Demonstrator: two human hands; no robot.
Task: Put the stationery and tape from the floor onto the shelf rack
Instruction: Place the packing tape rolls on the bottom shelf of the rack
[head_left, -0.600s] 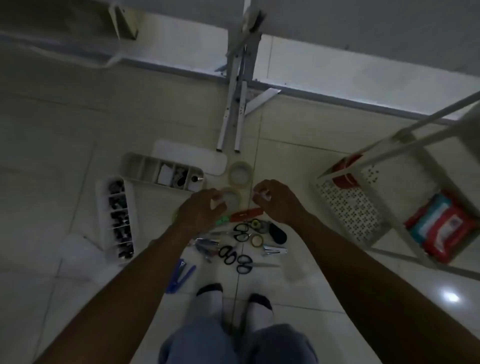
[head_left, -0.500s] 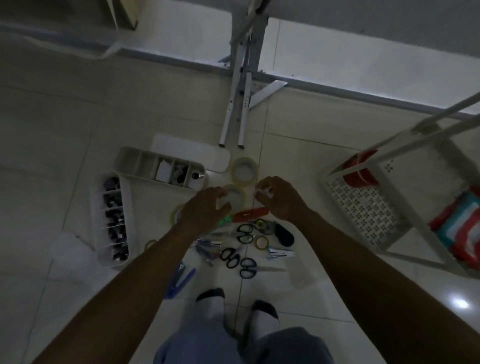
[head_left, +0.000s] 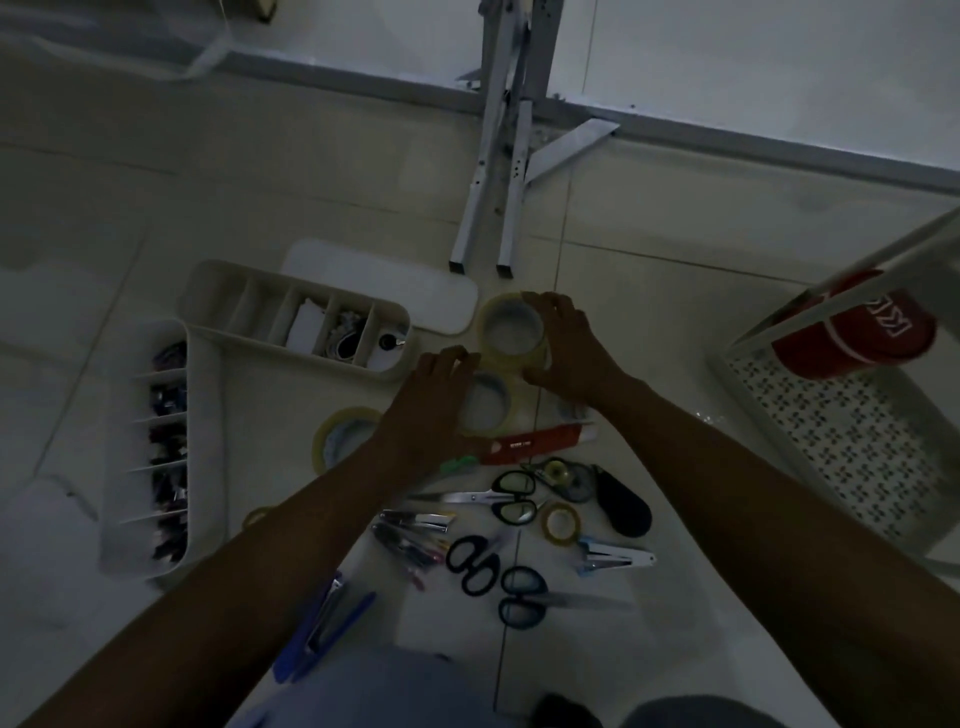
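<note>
Our right hand (head_left: 571, 348) has moved forward from beside the pile and now curls fingers and thumb round the far tape roll (head_left: 506, 357). Our left hand (head_left: 431, 410) stays over the near tape roll (head_left: 506, 405), but we cannot tell whether it grips. Both rolls are on the floor (head_left: 649, 322), so we judge a lift is next, toward the shelf rack (head_left: 831, 441) well apart on the right.

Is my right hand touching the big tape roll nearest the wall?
Touching: head view shows the right hand curled round the tape roll.
</note>
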